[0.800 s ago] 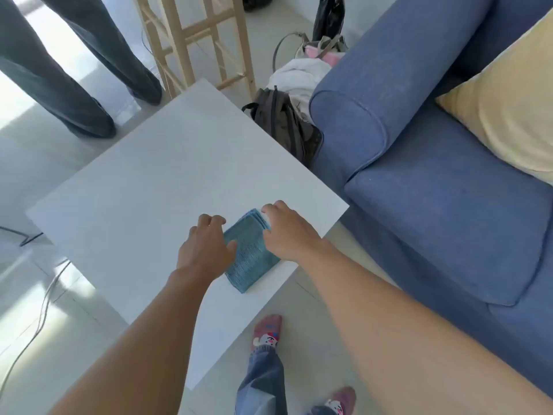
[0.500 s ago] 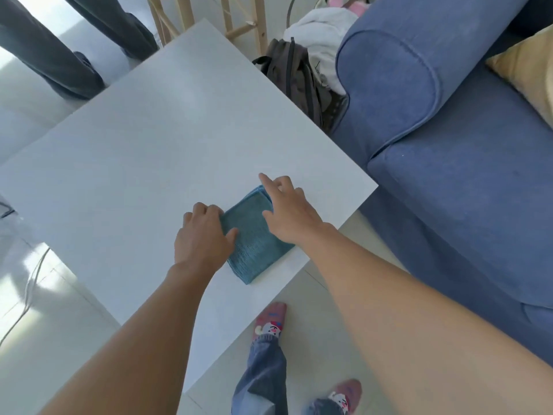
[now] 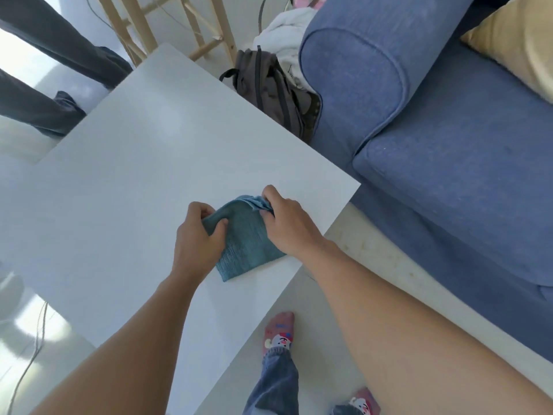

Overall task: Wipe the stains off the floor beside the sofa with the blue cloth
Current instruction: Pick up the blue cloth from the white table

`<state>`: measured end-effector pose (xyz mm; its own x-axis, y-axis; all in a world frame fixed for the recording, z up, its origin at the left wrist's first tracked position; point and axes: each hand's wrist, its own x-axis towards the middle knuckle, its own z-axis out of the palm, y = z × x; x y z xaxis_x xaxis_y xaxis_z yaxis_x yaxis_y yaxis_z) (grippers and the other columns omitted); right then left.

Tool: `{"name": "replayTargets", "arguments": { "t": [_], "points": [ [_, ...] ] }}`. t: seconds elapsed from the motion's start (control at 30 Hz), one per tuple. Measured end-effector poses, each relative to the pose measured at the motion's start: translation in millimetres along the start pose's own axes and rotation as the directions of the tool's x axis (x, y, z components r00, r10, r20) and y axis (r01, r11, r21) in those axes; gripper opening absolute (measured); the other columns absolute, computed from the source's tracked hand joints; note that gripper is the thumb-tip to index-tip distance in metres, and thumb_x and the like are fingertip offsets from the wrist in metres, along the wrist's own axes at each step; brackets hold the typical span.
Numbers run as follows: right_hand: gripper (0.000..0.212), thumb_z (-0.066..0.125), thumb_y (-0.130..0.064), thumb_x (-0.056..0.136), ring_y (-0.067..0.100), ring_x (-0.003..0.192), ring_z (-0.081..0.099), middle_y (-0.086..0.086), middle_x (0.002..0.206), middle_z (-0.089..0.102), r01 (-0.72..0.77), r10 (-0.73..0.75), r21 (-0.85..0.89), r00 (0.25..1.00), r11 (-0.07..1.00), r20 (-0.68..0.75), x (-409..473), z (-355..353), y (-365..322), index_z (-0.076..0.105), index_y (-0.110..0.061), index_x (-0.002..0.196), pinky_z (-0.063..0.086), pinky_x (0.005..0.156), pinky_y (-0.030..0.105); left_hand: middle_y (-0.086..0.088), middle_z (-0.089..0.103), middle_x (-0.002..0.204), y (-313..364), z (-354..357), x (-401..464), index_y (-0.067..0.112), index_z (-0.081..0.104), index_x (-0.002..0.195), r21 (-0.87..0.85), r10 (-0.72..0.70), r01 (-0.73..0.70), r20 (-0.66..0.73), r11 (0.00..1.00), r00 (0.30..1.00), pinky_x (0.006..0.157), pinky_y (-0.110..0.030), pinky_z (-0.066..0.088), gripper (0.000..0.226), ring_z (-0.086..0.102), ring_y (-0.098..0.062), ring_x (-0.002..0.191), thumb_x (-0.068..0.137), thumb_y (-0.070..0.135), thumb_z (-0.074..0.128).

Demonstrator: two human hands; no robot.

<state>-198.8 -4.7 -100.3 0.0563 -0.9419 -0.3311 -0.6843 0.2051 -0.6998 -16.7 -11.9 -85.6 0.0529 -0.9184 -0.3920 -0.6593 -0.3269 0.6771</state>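
Observation:
A folded blue cloth (image 3: 247, 242) lies on the white table (image 3: 143, 181) near its right edge. My left hand (image 3: 199, 235) pinches the cloth's left edge between thumb and fingers. My right hand (image 3: 287, 224) grips its far right corner, where the layers bunch up. The pale floor (image 3: 374, 256) between the table and the blue sofa (image 3: 449, 163) shows faint yellowish stains.
A dark backpack (image 3: 269, 91) and white fabric (image 3: 284, 28) sit by the sofa's armrest. A wooden stool (image 3: 167, 28) stands beyond the table. Another person's dark trouser legs (image 3: 54, 70) are at the far left. A yellow cushion (image 3: 514, 43) rests on the sofa. My feet in pink socks (image 3: 278, 330) are below.
Both hands went from resting flat on the cloth to closing their fingers on its edges. The cloth's far corner has lifted and bunched.

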Motion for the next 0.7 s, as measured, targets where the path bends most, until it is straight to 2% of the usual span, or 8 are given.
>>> {"name": "replayTargets", "arguments": {
  "t": [0.07, 0.2, 0.27, 0.33, 0.43, 0.53, 0.63, 0.7],
  "points": [
    [0.009, 0.044, -0.019, 0.105, 0.023, 0.058, 0.045, 0.003, 0.069, 0.050, -0.055, 0.058, 0.116, 0.998, 0.992, -0.025, -5.0, -12.6, 6.2, 0.037, -0.017, 0.099, 0.036, 0.052, 0.038, 0.006, 0.057, 0.096, 15.7, 8.5, 4.8, 0.019, 0.049, 0.110, -0.110, -0.021, 0.021, 0.005, 0.994, 1.000, 0.060, -0.028, 0.044, 0.022, 0.056, -0.011, 0.079, 0.092, 0.023, 0.061],
    [0.008, 0.043, -0.025, 0.106, 0.028, 0.070, 0.054, 0.002, 0.077, 0.054, -0.183, 0.222, 0.249, 0.965, 0.951, -0.140, -22.5, -36.9, 32.4, 0.038, -0.019, 0.103, 0.042, 0.059, 0.041, 0.003, 0.055, 0.108, 45.2, 35.8, 8.9, 0.027, 0.046, 0.122, -0.272, -0.074, 0.103, 0.114, 0.957, 0.991, 0.070, -0.034, 0.053, 0.042, 0.060, -0.015, 0.090, 0.087, 0.022, 0.069],
    [0.007, 0.045, -0.025, 0.104, 0.025, 0.074, 0.055, 0.000, 0.084, 0.055, -0.235, 0.308, 0.322, 0.931, 0.917, -0.198, -39.4, -47.1, 55.9, 0.041, -0.020, 0.104, 0.042, 0.061, 0.039, 0.002, 0.052, 0.113, 61.9, 53.1, 3.9, 0.028, 0.042, 0.126, -0.265, -0.033, 0.096, 0.231, 0.959, 0.972, 0.073, -0.038, 0.055, 0.053, 0.061, -0.017, 0.090, 0.084, 0.012, 0.070],
    [0.004, 0.047, -0.026, 0.103, 0.022, 0.080, 0.057, -0.001, 0.092, 0.058, -0.290, 0.397, 0.393, 0.890, 0.873, -0.225, -61.6, -55.0, 86.2, 0.044, -0.023, 0.102, 0.042, 0.062, 0.035, 0.000, 0.051, 0.116, 79.0, 75.0, -6.3, 0.032, 0.040, 0.126, -0.222, 0.052, 0.029, 0.350, 0.975, 0.935, 0.072, -0.041, 0.056, 0.061, 0.061, -0.021, 0.090, 0.079, 0.003, 0.067],
    [0.004, 0.048, -0.025, 0.101, 0.019, 0.085, 0.058, -0.002, 0.100, 0.061, -0.347, 0.487, 0.449, 0.839, 0.823, -0.244, -98.8, -68.3, 130.6, 0.045, -0.027, 0.099, 0.043, 0.063, 0.030, -0.004, 0.055, 0.119, 102.3, 115.5, -28.0, 0.034, 0.052, 0.114, -0.180, 0.156, -0.076, 0.489, 0.981, 0.858, 0.071, -0.050, 0.057, 0.056, 0.063, -0.033, 0.091, 0.065, 0.007, 0.058],
    [0.015, 0.053, -0.021, 0.100, 0.017, 0.085, 0.059, -0.005, 0.100, 0.062, -0.343, 0.534, 0.516, 0.797, 0.785, -0.282, -140.3, -84.7, 170.7, 0.046, -0.034, 0.103, 0.044, 0.064, 0.026, -0.003, 0.057, 0.121, 115.4, 167.9, -52.3, 0.031, 0.068, 0.103, -0.089, 0.205, -0.187, 0.557, 0.978, 0.805, 0.081, -0.040, 0.055, 0.045, 0.062, -0.029, 0.098, 0.067, 0.006, 0.060],
    [0.033, 0.053, -0.020, 0.099, 0.024, 0.079, 0.064, 0.001, 0.099, 0.067, -0.341, 0.561, 0.546, 0.770, 0.765, -0.305, -179.5, -95.0, 205.3, 0.046, -0.040, 0.124, 0.051, 0.068, 0.037, 0.002, 0.043, 0.128, 118.8, 220.2, -74.8, 0.019, 0.062, 0.127, 0.004, 0.226, -0.287, 0.605, 0.958, 0.764, 0.096, -0.028, 0.047, 0.053, 0.054, -0.023, 0.115, 0.079, -0.005, 0.066],
    [0.052, 0.050, -0.017, 0.100, 0.016, 0.079, 0.063, -0.006, 0.111, 0.066, -0.334, 0.563, 0.549, 0.761, 0.766, -0.322, -202.7, -98.5, 228.6, 0.040, -0.049, 0.141, 0.052, 0.069, 0.033, 0.001, 0.033, 0.134, 122.3, 251.1, -89.9, 0.014, 0.050, 0.140, 0.069, 0.241, -0.369, 0.642, 0.927, 0.728, 0.098, -0.019, 0.038, 0.065, 0.046, -0.018, 0.118, 0.080, 0.002, 0.073]
  ]
}}
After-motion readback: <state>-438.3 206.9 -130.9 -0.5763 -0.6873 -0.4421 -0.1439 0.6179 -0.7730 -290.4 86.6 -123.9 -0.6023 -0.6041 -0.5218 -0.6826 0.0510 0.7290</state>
